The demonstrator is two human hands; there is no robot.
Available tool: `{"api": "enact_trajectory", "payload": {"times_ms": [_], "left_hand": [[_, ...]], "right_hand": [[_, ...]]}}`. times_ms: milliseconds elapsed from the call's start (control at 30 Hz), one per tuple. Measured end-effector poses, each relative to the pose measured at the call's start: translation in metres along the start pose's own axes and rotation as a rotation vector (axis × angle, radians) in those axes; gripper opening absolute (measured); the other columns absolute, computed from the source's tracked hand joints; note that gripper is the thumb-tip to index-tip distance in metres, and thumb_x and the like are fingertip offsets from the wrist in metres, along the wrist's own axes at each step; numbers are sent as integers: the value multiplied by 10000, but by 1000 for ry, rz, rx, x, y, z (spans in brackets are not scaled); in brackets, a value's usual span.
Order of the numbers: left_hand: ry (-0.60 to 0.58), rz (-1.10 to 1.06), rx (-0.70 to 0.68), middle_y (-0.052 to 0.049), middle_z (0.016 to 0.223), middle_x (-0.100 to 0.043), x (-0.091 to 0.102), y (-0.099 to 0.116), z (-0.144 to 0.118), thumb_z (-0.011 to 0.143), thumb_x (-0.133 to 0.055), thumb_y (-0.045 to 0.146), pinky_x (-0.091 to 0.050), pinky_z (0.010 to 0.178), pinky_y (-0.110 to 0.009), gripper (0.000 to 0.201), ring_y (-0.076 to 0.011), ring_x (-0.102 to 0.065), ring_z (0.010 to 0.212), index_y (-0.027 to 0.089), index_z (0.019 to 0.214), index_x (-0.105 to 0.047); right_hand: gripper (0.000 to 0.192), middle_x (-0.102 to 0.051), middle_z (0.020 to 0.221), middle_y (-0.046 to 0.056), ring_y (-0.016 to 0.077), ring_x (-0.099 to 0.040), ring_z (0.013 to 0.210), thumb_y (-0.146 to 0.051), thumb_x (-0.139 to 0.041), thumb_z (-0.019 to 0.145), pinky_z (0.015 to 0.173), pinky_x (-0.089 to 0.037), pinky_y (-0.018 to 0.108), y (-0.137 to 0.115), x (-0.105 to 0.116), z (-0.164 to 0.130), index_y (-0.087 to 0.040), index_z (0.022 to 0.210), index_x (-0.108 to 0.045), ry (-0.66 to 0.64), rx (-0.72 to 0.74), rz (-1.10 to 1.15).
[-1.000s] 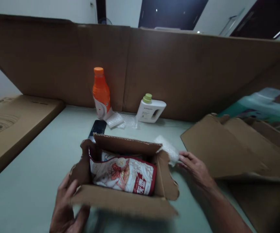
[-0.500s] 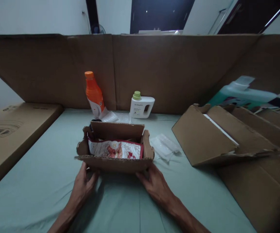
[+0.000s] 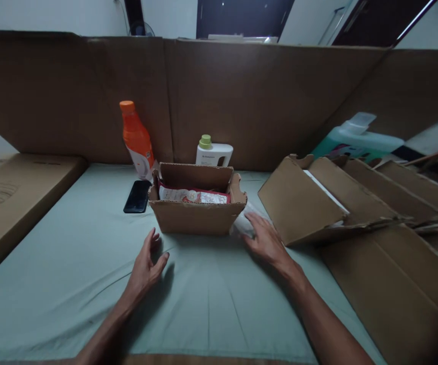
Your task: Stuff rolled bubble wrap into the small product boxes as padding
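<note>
A small open cardboard box (image 3: 199,219) stands upright on the green cloth. Inside it lies a white packet with a dark red edge (image 3: 207,196). My left hand (image 3: 146,266) is apart from the box, just in front of its left side, thumb and fingers spread around nothing. To the right of the box, my right hand (image 3: 266,241) rests its fingertips on a crumpled piece of clear bubble wrap (image 3: 242,223), thumb apart from the fingers. Part of the wrap is hidden behind that hand and the box.
A black phone (image 3: 137,196) lies left of the box. Behind stand an orange bottle (image 3: 137,139) and a white jug with a green cap (image 3: 213,153). Opened cartons (image 3: 306,197) and a teal jug (image 3: 356,139) are at right, a flat carton (image 3: 25,197) at left. Tall cardboard (image 3: 234,96) walls the back.
The box has been set down farther back and let go by both hands. My right hand has moved right onto the bubble wrap. The phone has come into full view.
</note>
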State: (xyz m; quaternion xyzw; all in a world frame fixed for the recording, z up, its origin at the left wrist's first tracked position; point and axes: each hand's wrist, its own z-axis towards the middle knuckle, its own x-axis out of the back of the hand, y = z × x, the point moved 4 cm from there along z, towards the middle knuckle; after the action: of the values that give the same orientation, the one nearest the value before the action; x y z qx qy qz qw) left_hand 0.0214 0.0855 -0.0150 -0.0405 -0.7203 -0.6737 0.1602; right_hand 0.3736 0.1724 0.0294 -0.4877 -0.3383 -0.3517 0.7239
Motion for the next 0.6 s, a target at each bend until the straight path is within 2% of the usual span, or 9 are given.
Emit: {"api": "enact_trajectory", "payload": {"times_ms": [67, 133, 200, 300, 367, 467, 533, 567, 600], "left_hand": [[-2, -10, -1, -226, 1472, -514, 3, -4, -15, 831, -636, 474, -433, 1112, -546, 806, -334, -559, 1331, 180, 1516, -329], [-7, 8, -9, -213, 1454, -538, 7, -2, -28, 850, -625, 472, -484, 1066, -531, 725, -332, -586, 1299, 186, 1478, -401], [-9, 63, -43, -188, 1418, -576, 13, 4, -40, 882, -606, 453, -534, 1009, -497, 596, -317, -626, 1243, 197, 1409, -496], [-39, 178, -184, -149, 1407, -594, 16, 24, -58, 927, -584, 397, -545, 999, -475, 426, -298, -633, 1231, 240, 1323, -587], [-88, 241, -327, -128, 1461, -553, 10, 48, -70, 935, -595, 337, -505, 1060, -490, 441, -299, -564, 1325, 285, 1370, -552], [-198, 254, -567, -128, 1597, -390, -6, 90, -82, 903, -647, 271, -393, 1165, -522, 707, -303, -381, 1478, 325, 1535, -337], [-311, 206, -701, -152, 1655, -270, -19, 114, -87, 861, -702, 302, -324, 1201, -541, 842, -325, -268, 1530, 291, 1574, -255], [-380, 180, -739, -159, 1650, -280, -25, 121, -88, 843, -720, 323, -310, 1204, -543, 816, -338, -254, 1532, 269, 1550, -316], [-447, 157, -748, -161, 1606, -368, -30, 125, -89, 841, -714, 330, -328, 1191, -531, 696, -342, -305, 1507, 248, 1476, -441]], "right_hand": [[318, -718, 1246, 155, 339, -638, 1186, -323, -620, 782, 1037, -479, 497, 6, -9, 7, -187, 1041, -745, -14, -28, 4], [265, -766, 1095, 138, 302, -697, 1049, -301, -533, 842, 952, -530, 450, 8, -6, 7, -194, 941, -753, 32, -69, 13], [325, -776, 957, 112, 264, -721, 886, -324, -449, 904, 819, -569, 393, 5, 14, -4, -187, 938, -743, 97, -117, 17], [354, -763, 865, 62, 215, -717, 769, -400, -446, 949, 686, -569, 302, -12, 64, -41, -186, 952, -729, 146, -137, 65], [295, -766, 850, 41, 197, -724, 762, -413, -529, 936, 674, -570, 263, -36, 99, -68, -205, 912, -736, 67, -67, 132], [193, -784, 866, 40, 186, -739, 783, -335, -595, 931, 700, -585, 247, -88, 131, -95, -240, 931, -763, -159, 142, 234], [196, -795, 910, 44, 182, -747, 839, -276, -579, 952, 753, -592, 251, -122, 134, -103, -248, 993, -769, -308, 278, 300], [205, -797, 919, 41, 174, -746, 851, -258, -569, 962, 770, -591, 247, -135, 131, -104, -247, 1003, -770, -371, 329, 334], [210, -797, 918, 34, 163, -743, 848, -248, -562, 970, 772, -587, 238, -144, 125, -103, -244, 1001, -770, -415, 356, 362]]}}
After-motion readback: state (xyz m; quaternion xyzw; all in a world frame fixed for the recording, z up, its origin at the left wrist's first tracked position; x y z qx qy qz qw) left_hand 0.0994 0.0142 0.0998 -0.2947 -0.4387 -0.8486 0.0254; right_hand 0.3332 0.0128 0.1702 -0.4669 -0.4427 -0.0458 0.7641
